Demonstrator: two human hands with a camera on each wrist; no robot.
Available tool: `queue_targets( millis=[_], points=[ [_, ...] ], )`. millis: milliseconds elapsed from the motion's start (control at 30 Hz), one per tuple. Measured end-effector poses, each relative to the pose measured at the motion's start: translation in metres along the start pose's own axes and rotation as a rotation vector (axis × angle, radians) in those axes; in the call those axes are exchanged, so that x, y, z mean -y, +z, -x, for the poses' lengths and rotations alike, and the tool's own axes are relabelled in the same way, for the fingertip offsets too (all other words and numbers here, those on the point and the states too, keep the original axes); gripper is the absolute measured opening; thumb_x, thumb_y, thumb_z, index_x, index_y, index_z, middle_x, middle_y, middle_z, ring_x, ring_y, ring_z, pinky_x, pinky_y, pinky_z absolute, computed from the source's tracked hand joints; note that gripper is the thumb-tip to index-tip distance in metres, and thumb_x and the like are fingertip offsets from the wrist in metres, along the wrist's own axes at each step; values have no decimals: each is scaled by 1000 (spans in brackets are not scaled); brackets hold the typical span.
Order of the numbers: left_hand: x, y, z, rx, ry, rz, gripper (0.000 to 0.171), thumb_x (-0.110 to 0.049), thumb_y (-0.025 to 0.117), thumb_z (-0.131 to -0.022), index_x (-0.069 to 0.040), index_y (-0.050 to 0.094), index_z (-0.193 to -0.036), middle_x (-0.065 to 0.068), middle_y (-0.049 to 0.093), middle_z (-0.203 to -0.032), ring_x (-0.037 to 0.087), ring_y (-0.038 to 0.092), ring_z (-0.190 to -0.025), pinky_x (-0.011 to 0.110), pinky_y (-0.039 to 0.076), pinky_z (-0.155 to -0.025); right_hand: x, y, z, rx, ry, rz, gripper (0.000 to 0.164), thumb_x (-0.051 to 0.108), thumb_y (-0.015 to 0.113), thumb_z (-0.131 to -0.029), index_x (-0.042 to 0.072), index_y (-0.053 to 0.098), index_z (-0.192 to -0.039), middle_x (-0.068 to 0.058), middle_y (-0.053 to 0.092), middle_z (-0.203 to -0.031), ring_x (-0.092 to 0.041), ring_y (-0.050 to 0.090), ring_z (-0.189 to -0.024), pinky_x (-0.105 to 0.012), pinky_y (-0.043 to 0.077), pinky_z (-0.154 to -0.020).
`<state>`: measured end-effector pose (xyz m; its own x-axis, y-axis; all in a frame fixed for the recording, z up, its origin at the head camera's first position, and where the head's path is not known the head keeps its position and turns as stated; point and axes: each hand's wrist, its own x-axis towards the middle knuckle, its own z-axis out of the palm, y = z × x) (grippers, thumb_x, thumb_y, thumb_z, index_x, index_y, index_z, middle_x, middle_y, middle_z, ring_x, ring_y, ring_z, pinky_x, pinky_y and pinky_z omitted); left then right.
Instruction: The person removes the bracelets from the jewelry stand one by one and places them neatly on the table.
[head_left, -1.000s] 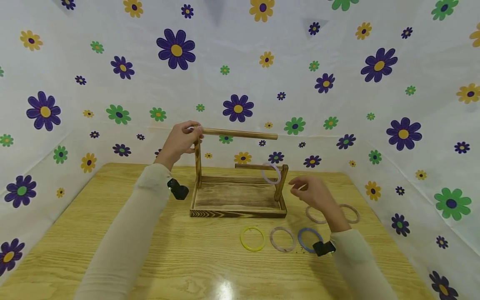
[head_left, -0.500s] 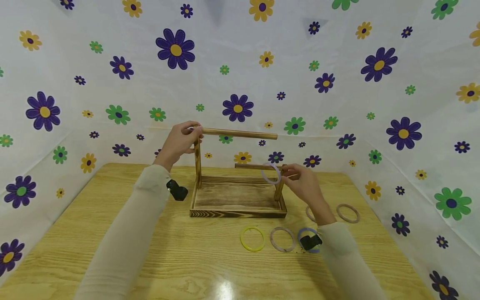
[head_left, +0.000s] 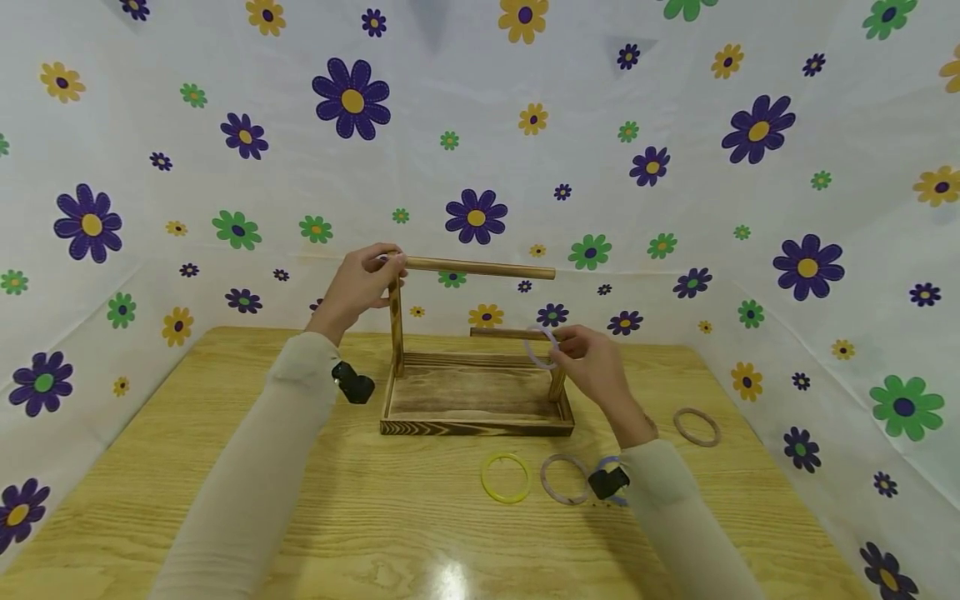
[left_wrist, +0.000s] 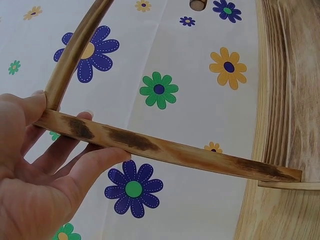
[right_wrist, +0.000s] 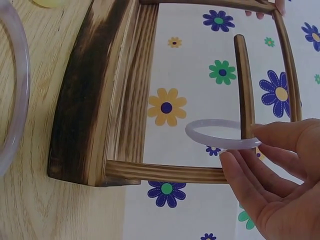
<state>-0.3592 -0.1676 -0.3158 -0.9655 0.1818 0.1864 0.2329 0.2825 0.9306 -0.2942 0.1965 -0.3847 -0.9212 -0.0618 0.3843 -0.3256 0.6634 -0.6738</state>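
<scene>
A dark-striped wooden bangle stand (head_left: 476, 428) has a tray base, a tall left post and a short right post. Each post bears a rod. My left hand (head_left: 360, 283) grips the top of the tall post (left_wrist: 175, 151), where the upper rod (head_left: 480, 267) joins. A pale lavender bangle (head_left: 528, 352) hangs round the lower rod (head_left: 498, 333), near the short post. My right hand (head_left: 592, 364) pinches this bangle at its near side, thumb below and index finger by the rod, as the right wrist view shows. The hand partly hides the short post.
In front of the stand lie a yellow bangle (head_left: 484, 482), a greyish-mauve bangle (head_left: 545, 483) and a blue bangle (head_left: 606, 462), partly covered by the right wrist camera. Another brownish bangle (head_left: 678, 427) lies at right. Flowered cloth (head_left: 675, 208) walls surround the wooden table (head_left: 360, 517).
My right hand has moved left from beside the stand to the lavender bangle and taken hold of it. The left hand keeps its grip on the post.
</scene>
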Motion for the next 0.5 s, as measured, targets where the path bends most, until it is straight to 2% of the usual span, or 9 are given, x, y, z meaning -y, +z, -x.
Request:
queue_targets(
  millis=[200, 500],
  points=[
    [2, 0, -1, 3, -8, 3, 52, -41, 52, -108, -12, 49, -151, 4, 65, -119, 21, 64, -115, 59, 54, -103, 2, 6, -2, -20, 15, 6, 30, 8, 76, -93, 2, 71, -122, -24, 77, -103, -37, 76, -90, -47, 63, -79],
    [3, 0, -2, -10, -8, 4, 51, -41, 53, -107, -13, 50, -150, 4, 67, -118, 23, 65, -117, 59, 54, -102, 2, 11, -4, -47, 3, -29, 27, 3, 74, -93, -1, 71, -120, -24, 77, -99, -38, 76, -88, -47, 63, -79]
  ],
)
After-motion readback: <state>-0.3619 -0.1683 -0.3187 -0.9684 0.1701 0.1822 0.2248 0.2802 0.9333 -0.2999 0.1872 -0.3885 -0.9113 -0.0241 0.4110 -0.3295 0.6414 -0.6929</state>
